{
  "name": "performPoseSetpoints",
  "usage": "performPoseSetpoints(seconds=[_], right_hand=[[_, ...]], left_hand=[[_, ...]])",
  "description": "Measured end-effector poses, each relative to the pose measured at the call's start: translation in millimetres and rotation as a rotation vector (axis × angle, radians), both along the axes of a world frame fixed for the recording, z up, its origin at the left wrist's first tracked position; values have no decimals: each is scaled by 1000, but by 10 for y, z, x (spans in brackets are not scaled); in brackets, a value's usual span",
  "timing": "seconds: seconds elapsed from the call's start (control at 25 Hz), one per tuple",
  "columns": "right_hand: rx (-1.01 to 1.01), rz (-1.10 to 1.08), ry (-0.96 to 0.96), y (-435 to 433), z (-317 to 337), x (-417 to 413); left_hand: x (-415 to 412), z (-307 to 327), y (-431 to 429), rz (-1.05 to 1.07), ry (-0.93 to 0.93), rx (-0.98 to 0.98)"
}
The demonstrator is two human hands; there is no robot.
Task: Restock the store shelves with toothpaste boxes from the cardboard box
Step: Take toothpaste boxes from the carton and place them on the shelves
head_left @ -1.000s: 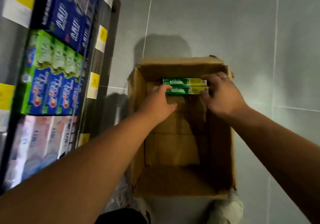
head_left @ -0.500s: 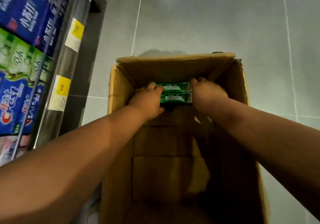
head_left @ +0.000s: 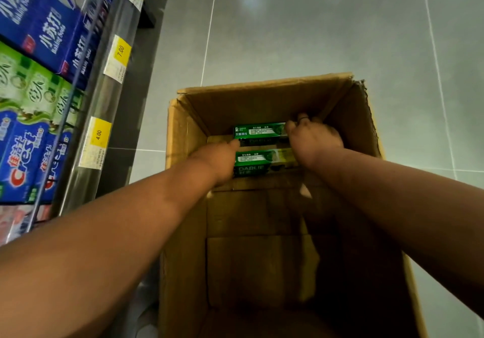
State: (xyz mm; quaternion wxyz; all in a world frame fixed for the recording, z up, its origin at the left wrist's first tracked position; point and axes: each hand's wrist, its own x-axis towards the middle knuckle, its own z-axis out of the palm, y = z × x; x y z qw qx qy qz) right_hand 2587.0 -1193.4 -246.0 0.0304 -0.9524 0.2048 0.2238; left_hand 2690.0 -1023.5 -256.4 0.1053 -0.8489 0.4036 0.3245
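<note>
An open cardboard box (head_left: 183,138) stands on the floor below me. Two green Darlie toothpaste boxes lie crosswise at its far end. The far toothpaste box (head_left: 258,131) and the near toothpaste box (head_left: 255,161) have a dark gap between them. My left hand (head_left: 218,161) covers their left ends, one fingertip touching the far box. My right hand (head_left: 314,141) is curled over their right ends, a ring on one finger. The rest of the carton's bottom is bare cardboard in shadow.
Store shelves (head_left: 110,107) run along the left, with yellow price tags (head_left: 98,135) on their rails. They hold blue baking-soda boxes (head_left: 49,31), green boxes (head_left: 36,89) and Crest boxes (head_left: 23,159). Grey floor tiles (head_left: 288,29) lie beyond the carton.
Both hands have gone deeper into the carton with the green boxes. The two boxes, pressed together before, now lie apart. My view has dropped closer to the carton.
</note>
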Motion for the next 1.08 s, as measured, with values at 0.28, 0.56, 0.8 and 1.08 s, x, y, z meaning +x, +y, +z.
performPoseSetpoints(seconds=[0.28, 0.56, 0.8, 1.08], right_hand=[[-53, -31, 7, 40, -77, 10], [87, -76, 107, -10, -91, -17], [545, -453, -165, -96, -81, 6], [1019, -1070, -607, -14, 484, -377]], left_hand=[[21, 11, 25, -153, 86, 79], [17, 149, -18, 83, 256, 24], [-81, 168, -110, 702, 488, -434], [-239, 437, 183, 1105, 693, -645]])
